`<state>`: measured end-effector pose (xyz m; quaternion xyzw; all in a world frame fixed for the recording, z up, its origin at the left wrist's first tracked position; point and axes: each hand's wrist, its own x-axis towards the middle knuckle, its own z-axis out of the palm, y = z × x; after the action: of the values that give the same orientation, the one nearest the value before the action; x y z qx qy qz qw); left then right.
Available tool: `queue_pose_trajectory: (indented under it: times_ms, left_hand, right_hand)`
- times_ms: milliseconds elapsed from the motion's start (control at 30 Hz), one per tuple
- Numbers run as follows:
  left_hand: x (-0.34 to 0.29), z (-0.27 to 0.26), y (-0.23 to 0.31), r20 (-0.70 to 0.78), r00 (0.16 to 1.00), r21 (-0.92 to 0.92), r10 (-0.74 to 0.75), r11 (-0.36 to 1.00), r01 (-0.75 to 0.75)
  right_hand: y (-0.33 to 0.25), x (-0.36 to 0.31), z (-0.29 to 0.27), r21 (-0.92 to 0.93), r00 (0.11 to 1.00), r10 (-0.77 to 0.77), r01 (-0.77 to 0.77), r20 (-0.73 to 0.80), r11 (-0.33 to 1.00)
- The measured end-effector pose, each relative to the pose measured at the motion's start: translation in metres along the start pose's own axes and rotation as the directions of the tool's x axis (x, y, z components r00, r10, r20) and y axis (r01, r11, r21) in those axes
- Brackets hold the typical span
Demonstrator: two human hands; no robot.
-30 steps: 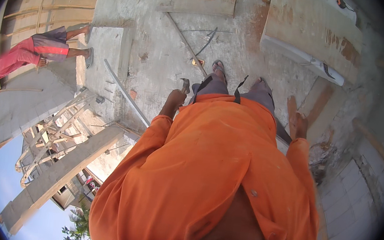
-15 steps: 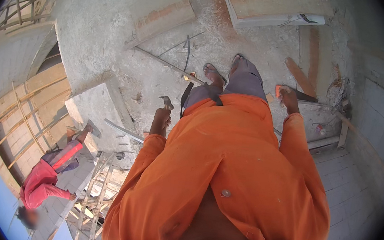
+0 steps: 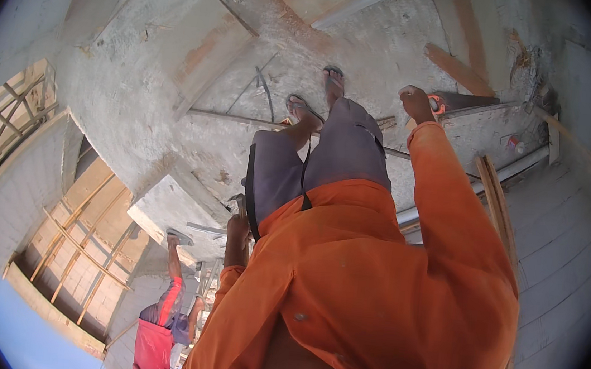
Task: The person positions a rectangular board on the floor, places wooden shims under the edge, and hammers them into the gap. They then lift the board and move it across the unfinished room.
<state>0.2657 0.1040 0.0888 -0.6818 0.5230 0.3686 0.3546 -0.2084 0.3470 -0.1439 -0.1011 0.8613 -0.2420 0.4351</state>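
My left hand (image 3: 238, 229) is closed around a hammer, low beside my left thigh. The hammer's metal head (image 3: 238, 199) sticks up past my fingers. My right hand (image 3: 417, 104) is out in front with its fingers curled; what they hold, if anything, is hidden. Just to its right, a handsaw with an orange handle (image 3: 436, 104) and a dark blade (image 3: 468, 102) lies by a concrete ledge. I cannot tell whether the hand touches the handle. My sandalled feet stand on the rough concrete floor (image 3: 139, 96).
A long thin bar (image 3: 230, 118) crosses the floor by my feet. Reddish boards (image 3: 457, 70) lie ahead right, with planks (image 3: 498, 206) at my right side. A concrete block (image 3: 171, 204) stands left. Below it, a co-worker in red (image 3: 156, 348) has a foot up near its edge.
My view has swung and my legs have shifted. My right hand has moved from in front of the saw to left of its handle. The co-worker appears farther right.
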Motion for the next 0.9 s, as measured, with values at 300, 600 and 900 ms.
queue_pose_trajectory:
  times_ms: [300, 600, 900]
  left_hand:
    - [0.104, -0.015, 0.021, 0.065, 0.998, 0.334, -0.003, 0.942, -0.019]
    - [0.420, -0.013, 0.035, -0.168, 0.968, 0.319, 0.185, 0.939, -0.124]
    - [0.521, 0.001, 0.154, -0.108, 0.970, 0.105, 0.217, 0.973, -0.205]
  right_hand:
    - [0.037, 0.139, 0.038, -0.016, 0.923, 0.015, -0.023, -0.384, 1.000]
    - [0.115, 0.333, 0.120, -0.103, 0.841, 0.061, -0.137, -0.538, 0.985]
    - [0.161, 0.430, 0.167, -0.180, 0.619, -0.039, -0.166, -0.784, 0.970]
